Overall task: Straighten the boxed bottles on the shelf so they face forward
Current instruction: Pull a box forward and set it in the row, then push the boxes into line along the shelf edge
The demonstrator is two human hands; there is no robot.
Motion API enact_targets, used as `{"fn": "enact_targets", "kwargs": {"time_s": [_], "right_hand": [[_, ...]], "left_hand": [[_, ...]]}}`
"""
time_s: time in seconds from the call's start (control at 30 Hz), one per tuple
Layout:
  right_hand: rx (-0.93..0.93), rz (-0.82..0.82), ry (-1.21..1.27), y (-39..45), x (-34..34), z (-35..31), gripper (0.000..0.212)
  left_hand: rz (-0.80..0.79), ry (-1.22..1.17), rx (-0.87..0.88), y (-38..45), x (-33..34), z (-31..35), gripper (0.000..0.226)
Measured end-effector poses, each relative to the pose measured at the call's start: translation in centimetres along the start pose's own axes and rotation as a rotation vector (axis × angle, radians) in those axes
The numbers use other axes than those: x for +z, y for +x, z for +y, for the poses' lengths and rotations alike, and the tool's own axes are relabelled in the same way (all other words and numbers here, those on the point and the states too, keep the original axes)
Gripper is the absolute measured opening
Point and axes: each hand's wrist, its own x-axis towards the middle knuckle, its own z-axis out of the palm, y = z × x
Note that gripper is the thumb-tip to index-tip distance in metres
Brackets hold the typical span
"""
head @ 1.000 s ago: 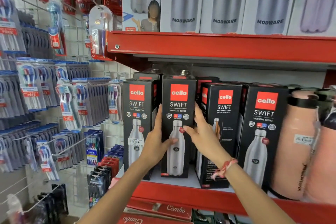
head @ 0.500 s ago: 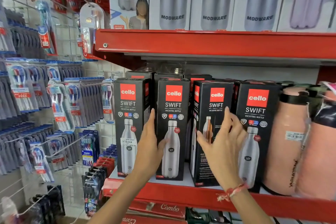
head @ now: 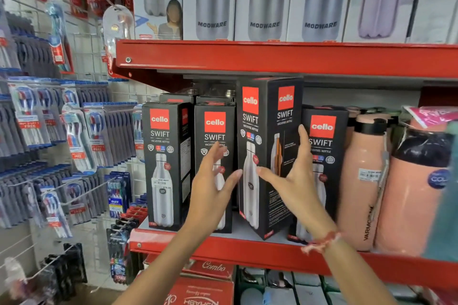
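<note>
Four black boxed bottles stand in a row on the red shelf. The first box and the second box face forward. The third box sits nearer and higher than the others, turned corner-on so two faces show. My right hand grips it, thumb on its left face and fingers on its right face. The fourth box faces forward, partly behind that hand. Fingers spread and blurred, my left hand hovers in front of the second box and holds nothing.
Peach flasks crowd the shelf right of the fourth box. The upper red shelf hangs just above the boxes and carries white bottle boxes. Toothbrush packs hang on a wire rack at left. Red boxes lie below.
My right hand went from the second box to the third and took hold of it; that box came forward and turned corner-on. My left hand came off the second box.
</note>
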Motion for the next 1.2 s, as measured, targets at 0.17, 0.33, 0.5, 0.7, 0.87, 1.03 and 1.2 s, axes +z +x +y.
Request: {"fn": "enact_targets", "kwargs": {"time_s": [0.17,0.33,0.5,0.7,0.87,1.03,1.2], "right_hand": [[0.111,-0.273,0.228,-0.8,-4.7,0.0,0.113],[0.147,-0.398,0.263,1.1,-4.8,0.6,0.105],[0.176,-0.315,0.085,3.0,-2.2,1.1,0.096],[0.222,-0.256,0.022,2.8,-0.2,2.2,0.091],[0.243,-0.204,0.015,2.3,1.0,1.8,0.086],[0.169,-0.016,-0.083,1.5,2.4,-0.4,0.080],[0.025,0.225,-0.216,-0.2,5.7,-3.0,0.072]], "left_hand": [[-0.321,-0.128,-0.031,-0.6,1.4,0.4,0.080],[-0.199,-0.070,0.004,-0.1,4.0,-0.4,0.082],[-0.102,0.033,0.000,1.1,6.4,-2.0,0.094],[-0.061,0.126,-0.093,1.2,7.6,-3.6,0.096],[-0.121,0.225,-0.143,1.4,7.1,-3.9,0.090],[-0.166,0.693,-0.057,1.8,4.8,-3.3,0.067],[0.023,0.419,0.125,1.6,-0.8,-2.2,0.036]]}}
